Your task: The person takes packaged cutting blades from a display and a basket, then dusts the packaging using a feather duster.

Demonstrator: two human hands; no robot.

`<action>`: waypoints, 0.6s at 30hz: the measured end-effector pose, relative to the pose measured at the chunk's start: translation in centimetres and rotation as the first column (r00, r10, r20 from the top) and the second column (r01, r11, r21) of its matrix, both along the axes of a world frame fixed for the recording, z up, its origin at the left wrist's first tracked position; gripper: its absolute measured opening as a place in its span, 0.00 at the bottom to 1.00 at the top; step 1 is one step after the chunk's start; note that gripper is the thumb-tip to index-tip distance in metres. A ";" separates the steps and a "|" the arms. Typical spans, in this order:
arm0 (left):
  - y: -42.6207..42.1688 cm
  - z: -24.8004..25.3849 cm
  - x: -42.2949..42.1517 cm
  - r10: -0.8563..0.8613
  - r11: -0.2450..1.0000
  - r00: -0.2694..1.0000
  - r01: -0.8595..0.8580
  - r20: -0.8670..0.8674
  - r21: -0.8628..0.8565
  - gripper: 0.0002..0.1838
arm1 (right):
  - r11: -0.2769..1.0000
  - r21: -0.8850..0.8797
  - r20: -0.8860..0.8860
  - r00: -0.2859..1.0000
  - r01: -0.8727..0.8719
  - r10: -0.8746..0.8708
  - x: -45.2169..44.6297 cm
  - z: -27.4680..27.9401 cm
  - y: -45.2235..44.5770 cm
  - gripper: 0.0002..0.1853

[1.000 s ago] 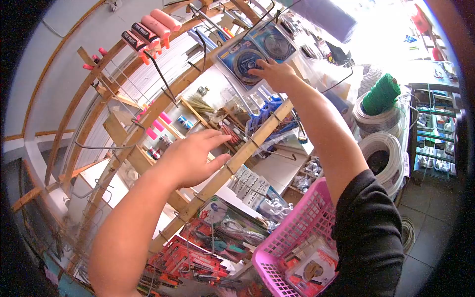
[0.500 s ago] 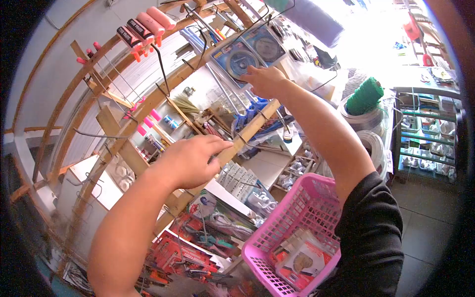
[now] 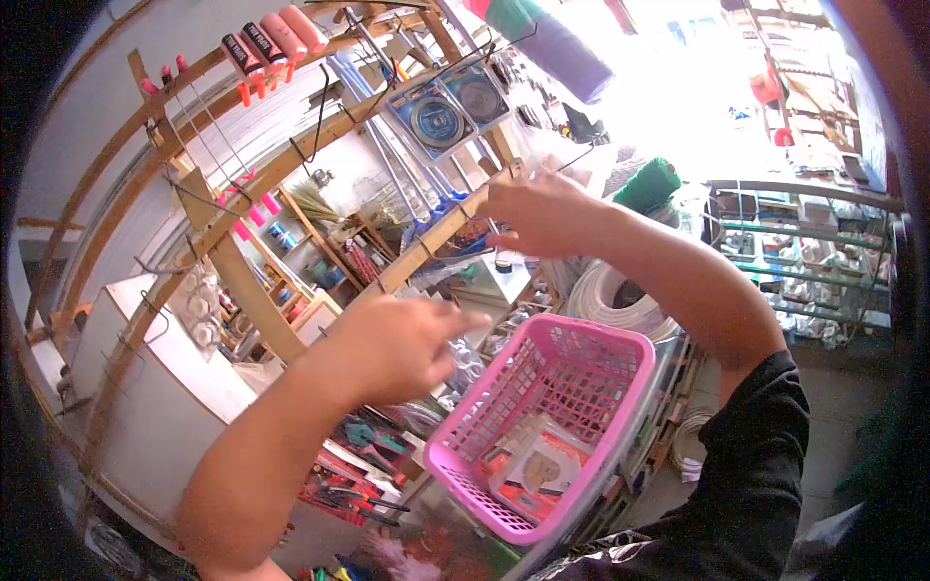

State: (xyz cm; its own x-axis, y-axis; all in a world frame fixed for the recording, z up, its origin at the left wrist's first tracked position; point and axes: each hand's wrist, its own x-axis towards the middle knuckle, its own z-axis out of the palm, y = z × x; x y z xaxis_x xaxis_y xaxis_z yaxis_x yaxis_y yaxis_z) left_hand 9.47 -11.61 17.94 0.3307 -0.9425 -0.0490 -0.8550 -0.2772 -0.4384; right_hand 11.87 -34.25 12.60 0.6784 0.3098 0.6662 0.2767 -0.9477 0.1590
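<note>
My left hand (image 3: 402, 349) is above the left edge of the pink basket (image 3: 635, 387), index finger pointing right and the other fingers partly curled, with nothing seen in it. My right hand (image 3: 542, 215) is raised in front of the wooden rail (image 3: 417, 254), fingers spread and slightly bent, holding nothing. Above and left of it, blue disc packs (image 3: 436, 121) hang on a rack hook, apart from the hand. Inside the basket lie several red and white packages (image 3: 542, 470).
Pink tubes (image 3: 281, 37) hang at the upper left. Wire hooks stick out from the wooden rack. A green twine spool (image 3: 647, 186) and white coiled hose (image 3: 620, 300) are at the right, before a shelf unit (image 3: 804, 257). Red-handled tools (image 3: 344, 484) lie below my left hand.
My right hand has come away from the disc packs, down and toward me. My left hand has lowered slightly, and its index finger now points right. The view has shifted, with the basket nearer the middle.
</note>
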 end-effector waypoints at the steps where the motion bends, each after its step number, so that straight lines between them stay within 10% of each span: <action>1: 0.3 -1.1 -0.4 -0.052 0.999 0.999 0.052 -0.008 -0.013 0.21 | 0.999 -0.035 -0.034 0.999 -0.029 0.028 -1.2 -0.6 0.7 0.16; 11: 1.6 -9.8 -0.4 0.173 0.981 0.946 -0.140 -0.273 0.138 0.17 | 0.928 0.078 -0.383 0.848 -0.365 0.366 -5.6 -10.4 5.2 0.15; 18: 5.1 -21.4 2.1 0.338 0.940 0.785 -0.305 -0.520 0.151 0.22 | 0.958 0.270 -0.809 0.518 -0.096 0.279 -0.3 -23.2 6.5 0.16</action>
State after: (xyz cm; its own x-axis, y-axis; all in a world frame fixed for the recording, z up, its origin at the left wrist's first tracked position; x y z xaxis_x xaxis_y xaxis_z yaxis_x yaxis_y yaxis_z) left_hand 11.53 -6.52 -3.41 0.5203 -0.7763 -0.3557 -0.8230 -0.5671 0.0338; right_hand 11.60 -27.71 -10.60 0.8880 0.4447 -0.1166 0.3690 -0.8406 -0.3965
